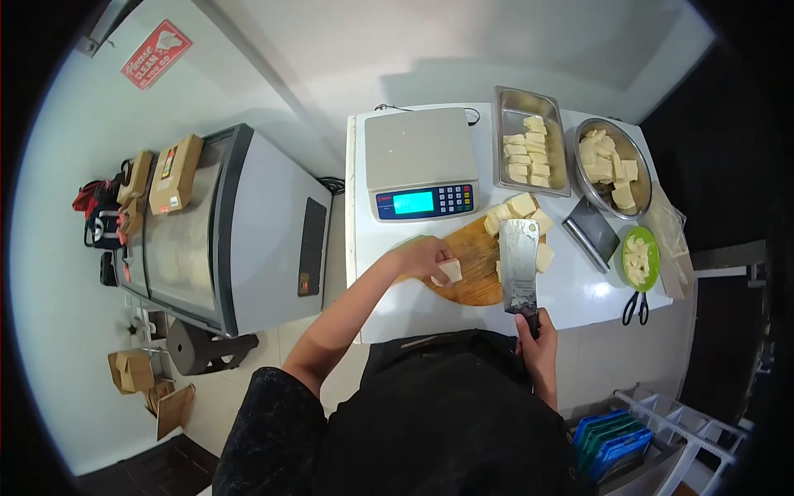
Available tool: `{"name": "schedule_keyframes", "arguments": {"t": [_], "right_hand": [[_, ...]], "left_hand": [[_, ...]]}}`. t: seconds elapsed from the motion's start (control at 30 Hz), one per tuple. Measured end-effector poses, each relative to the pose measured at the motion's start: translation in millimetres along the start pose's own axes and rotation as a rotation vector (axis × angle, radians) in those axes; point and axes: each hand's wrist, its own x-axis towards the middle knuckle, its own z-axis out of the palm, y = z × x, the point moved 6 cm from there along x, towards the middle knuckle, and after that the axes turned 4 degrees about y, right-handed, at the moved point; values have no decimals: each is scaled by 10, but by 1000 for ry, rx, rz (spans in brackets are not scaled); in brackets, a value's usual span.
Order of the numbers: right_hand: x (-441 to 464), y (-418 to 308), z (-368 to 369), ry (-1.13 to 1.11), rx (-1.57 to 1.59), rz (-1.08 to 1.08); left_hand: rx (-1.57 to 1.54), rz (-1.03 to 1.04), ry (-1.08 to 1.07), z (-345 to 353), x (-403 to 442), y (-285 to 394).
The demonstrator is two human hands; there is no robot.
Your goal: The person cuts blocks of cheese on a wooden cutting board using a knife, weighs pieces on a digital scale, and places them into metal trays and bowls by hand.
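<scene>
My right hand (539, 345) is closed around the black handle of a cleaver (519, 256). Its broad blade lies over the right part of a round wooden cutting board (475, 246), hiding some of what is beneath. At the board's left side, my left hand (423, 258) grips a pale dough piece (449, 271) between thumb and fingers. More pale dough chunks (521, 204) sit at the board's back right, around the blade. They look like dough, with cut, blocky sides.
A digital scale (422, 153) stands behind the board. To its right are a steel pan (554, 178) of dough pieces and a steel bowl (643, 161) of larger chunks. A bench scraper (591, 236), green bowl (652, 248) and scissors (635, 307) lie at right.
</scene>
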Motion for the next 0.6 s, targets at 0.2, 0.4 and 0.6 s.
{"name": "schedule_keyframes", "arguments": {"t": [0.2,0.4,0.6], "right_hand": [[28,-103,20,23,-4,2],[99,-248,126,-8,29,-54],[122,-253,186,-23,-2,-41]], "left_hand": [[-70,-6,174,-870,-20,-84],[163,33,523,-1990,440,-126],[431,-164,718,-2100,320,-42]]}}
